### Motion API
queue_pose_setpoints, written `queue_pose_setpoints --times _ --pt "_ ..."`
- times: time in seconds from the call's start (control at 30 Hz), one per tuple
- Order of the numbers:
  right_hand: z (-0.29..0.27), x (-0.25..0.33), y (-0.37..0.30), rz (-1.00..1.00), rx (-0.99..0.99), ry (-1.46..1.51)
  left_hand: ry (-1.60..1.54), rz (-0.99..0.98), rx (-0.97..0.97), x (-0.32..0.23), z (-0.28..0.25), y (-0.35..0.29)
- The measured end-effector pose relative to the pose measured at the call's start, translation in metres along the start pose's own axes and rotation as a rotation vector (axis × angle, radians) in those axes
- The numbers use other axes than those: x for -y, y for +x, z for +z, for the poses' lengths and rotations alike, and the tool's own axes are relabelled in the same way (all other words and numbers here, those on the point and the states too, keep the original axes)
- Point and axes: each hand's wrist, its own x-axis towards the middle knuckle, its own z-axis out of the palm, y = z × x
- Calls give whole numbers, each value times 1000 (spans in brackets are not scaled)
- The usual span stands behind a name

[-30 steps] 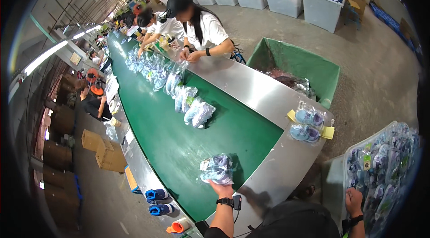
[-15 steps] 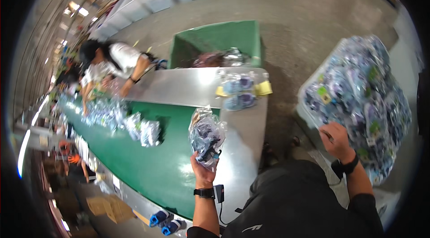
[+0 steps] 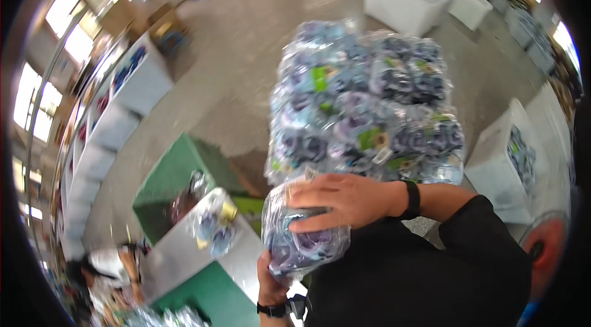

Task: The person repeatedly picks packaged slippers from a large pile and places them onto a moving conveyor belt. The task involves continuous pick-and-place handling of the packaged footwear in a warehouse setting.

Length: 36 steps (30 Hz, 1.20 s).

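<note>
A clear plastic bag of small blue and purple shoes (image 3: pixel 308 248) is in front of my body, between both my hands. My left hand (image 3: pixel 271 279) grips its lower left corner, the thumb along the edge and the other fingers mostly hidden. Over the bag's upper part lies my right hand (image 3: pixel 352 201), fingers bent across the plastic and thumb apart from them, gripping it. Just beyond, a large heap of similar bagged shoes (image 3: pixel 332 111) with green tags rises close to my right hand; whatever bears the heap is hidden.
At lower left, a metal table (image 3: pixel 175 252) with another bagged pair (image 3: pixel 215 228) adjoins a green belt (image 3: pixel 206 293). A green bin (image 3: pixel 163 182) stands behind it. A co-worker (image 3: pixel 111 271) bends over the belt. White bins (image 3: pixel 400 4) stand far off, another (image 3: pixel 502 173) at right.
My view has swung right, toward the heap. The bagged shoes have come from above the belt to close before me. My right hand has moved from beside the heap onto the bag.
</note>
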Motion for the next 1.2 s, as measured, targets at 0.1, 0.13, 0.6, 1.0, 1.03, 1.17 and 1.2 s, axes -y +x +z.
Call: queue_pose_setpoints --times 0.1,0.13,0.6,1.0,1.03,1.17,1.2 --pt "-36 -10 -25 58 -60 52 -31 -71 56 16 23 25" --pt "-51 -13 -36 118 -60 64 1 -62 155 17 26 32" --pt "-172 -159 -96 840 -415 -750 225 339 -329 32 5 50" --pt "-73 -152 -90 800 -61 -83 446 316 -545 60 -57 -30" --pt "-73 -144 -84 787 -41 -30 444 308 -569 59 -61 -34" --pt "-59 -115 -58 596 36 12 426 279 -597 57 -80 -46" --pt "-55 -109 -52 559 67 -7 421 278 -591 56 -85 -47"
